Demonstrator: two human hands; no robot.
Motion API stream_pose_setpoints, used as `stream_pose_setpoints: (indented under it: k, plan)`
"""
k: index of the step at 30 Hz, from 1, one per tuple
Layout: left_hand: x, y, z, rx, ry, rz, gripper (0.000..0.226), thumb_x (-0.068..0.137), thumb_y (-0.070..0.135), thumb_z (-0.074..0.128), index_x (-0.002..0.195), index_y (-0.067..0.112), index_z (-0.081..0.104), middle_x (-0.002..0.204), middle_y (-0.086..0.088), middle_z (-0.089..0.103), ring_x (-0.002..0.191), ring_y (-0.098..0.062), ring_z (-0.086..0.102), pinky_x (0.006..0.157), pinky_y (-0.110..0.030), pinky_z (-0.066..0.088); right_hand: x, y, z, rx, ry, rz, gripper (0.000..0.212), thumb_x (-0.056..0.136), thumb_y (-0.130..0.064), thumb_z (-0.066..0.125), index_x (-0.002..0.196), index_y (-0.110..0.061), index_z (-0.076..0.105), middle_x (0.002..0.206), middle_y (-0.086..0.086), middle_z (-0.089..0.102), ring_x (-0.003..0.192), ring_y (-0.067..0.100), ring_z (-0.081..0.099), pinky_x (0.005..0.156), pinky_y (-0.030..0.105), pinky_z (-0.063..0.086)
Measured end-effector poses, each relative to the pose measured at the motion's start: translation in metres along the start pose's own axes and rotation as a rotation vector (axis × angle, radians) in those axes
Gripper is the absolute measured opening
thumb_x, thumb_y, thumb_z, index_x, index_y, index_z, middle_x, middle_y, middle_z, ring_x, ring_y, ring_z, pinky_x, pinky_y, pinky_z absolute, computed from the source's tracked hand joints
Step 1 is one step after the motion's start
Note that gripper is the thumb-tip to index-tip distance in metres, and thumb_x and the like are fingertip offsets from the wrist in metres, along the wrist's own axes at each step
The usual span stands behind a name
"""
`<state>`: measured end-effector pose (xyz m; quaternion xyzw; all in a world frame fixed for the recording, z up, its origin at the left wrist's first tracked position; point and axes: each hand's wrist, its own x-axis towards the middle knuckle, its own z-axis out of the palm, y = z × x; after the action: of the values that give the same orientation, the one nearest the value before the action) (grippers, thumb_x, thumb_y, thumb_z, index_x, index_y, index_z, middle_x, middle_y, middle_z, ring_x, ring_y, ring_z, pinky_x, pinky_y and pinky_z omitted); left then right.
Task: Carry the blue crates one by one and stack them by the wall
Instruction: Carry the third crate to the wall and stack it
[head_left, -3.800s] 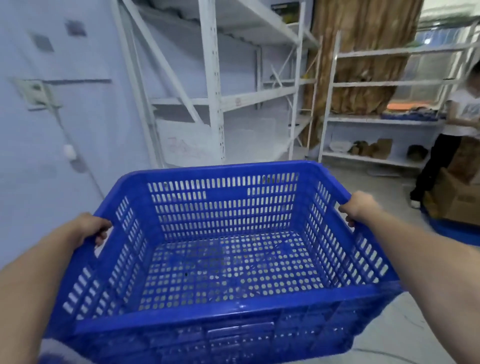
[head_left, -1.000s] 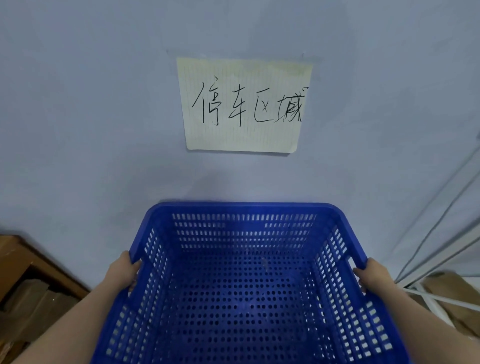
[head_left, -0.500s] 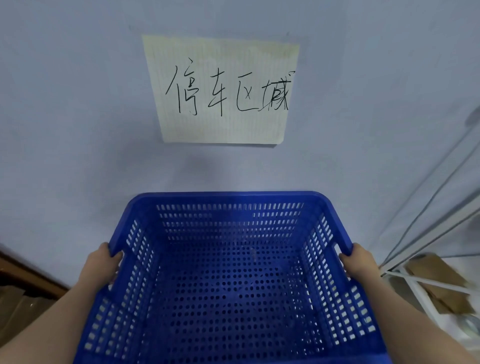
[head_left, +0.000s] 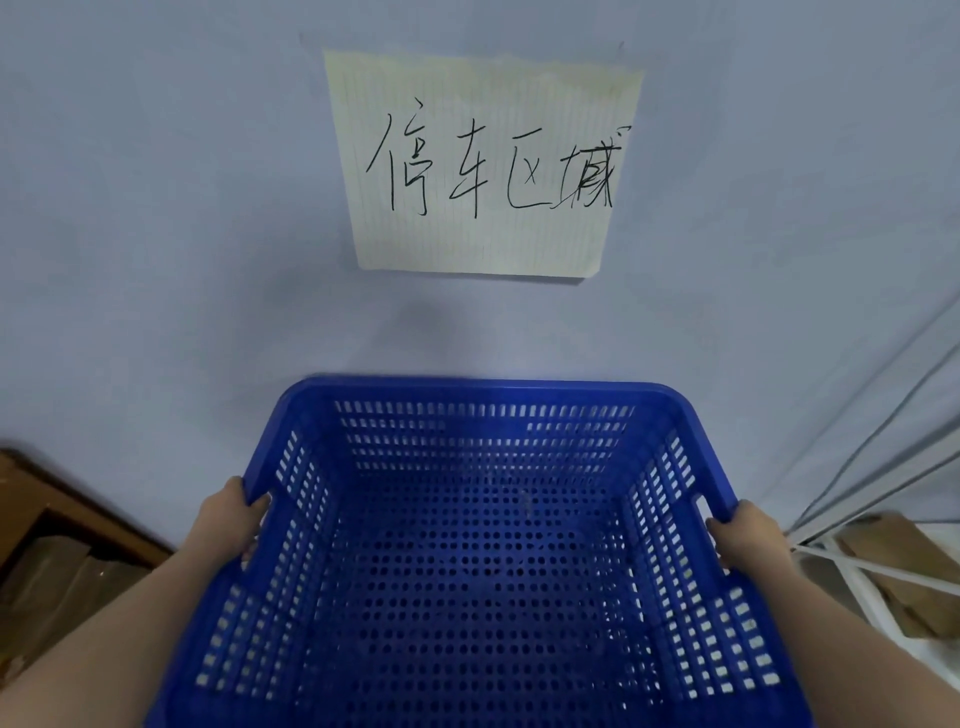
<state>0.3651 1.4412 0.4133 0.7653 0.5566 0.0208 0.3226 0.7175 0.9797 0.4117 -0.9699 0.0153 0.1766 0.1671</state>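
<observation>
Since half a second ago the blue crate (head_left: 478, 561) has dropped lower against the wall (head_left: 156, 208) and the paper notice (head_left: 483, 166) sits more central. The left hand (head_left: 228, 525) and right hand (head_left: 748, 535) each grip a side handle slot, wide apart, the crate's far rim close to the wall. This looks like the set-down step; next calls for lowering it level, though whether a crate lies beneath cannot be seen. The handwritten notice reads 停车区域. Cardboard (head_left: 47, 571) lies lower left.
</observation>
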Motion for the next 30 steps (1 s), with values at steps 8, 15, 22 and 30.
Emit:
stream_pose_setpoints:
  k: [8, 15, 22, 30]
  plan:
    - [0.000, -0.002, 0.003, 0.007, 0.045, 0.014, 0.020, 0.094, 0.025, 0.050, 0.099, 0.006, 0.048, 0.077, -0.016, 0.062, 0.057, -0.031, 0.063, 0.047, -0.031, 0.045, -0.001, 0.001, 0.003, -0.047, 0.073, -0.013, 0.028, 0.088, -0.025, 0.054, 0.106, -0.004, 0.053, 0.092, 0.016, 0.064, 0.077, 0.032, 0.062, 0.063, 0.034, 0.048]
    - [0.000, 0.003, 0.003, -0.005, 0.065, 0.024, 0.020, 0.093, 0.024, 0.051, 0.099, 0.005, 0.049, 0.083, -0.019, 0.062, 0.061, -0.033, 0.063, 0.055, -0.038, 0.053, -0.002, -0.001, 0.002, -0.053, 0.087, -0.030, 0.028, 0.087, -0.025, 0.054, 0.106, -0.004, 0.054, 0.091, 0.016, 0.065, 0.078, 0.032, 0.062, 0.062, 0.033, 0.045]
    - [-0.007, -0.002, 0.003, -0.001, 0.094, 0.041, 0.021, 0.093, 0.023, 0.052, 0.096, 0.003, 0.049, 0.077, -0.020, 0.062, 0.059, -0.035, 0.063, 0.061, -0.046, 0.057, -0.010, 0.002, 0.003, -0.048, 0.105, -0.027, 0.028, 0.085, -0.032, 0.053, 0.104, -0.012, 0.052, 0.093, 0.011, 0.065, 0.081, 0.029, 0.064, 0.074, 0.040, 0.053]
    - [-0.005, -0.001, 0.004, 0.054, 0.111, 0.044, 0.021, 0.093, 0.025, 0.052, 0.098, 0.005, 0.049, 0.078, -0.016, 0.062, 0.060, -0.031, 0.062, 0.052, -0.033, 0.048, -0.009, -0.001, 0.000, 0.013, 0.073, -0.046, 0.031, 0.086, -0.033, 0.051, 0.107, -0.010, 0.052, 0.093, 0.010, 0.063, 0.078, 0.027, 0.062, 0.069, 0.038, 0.053]
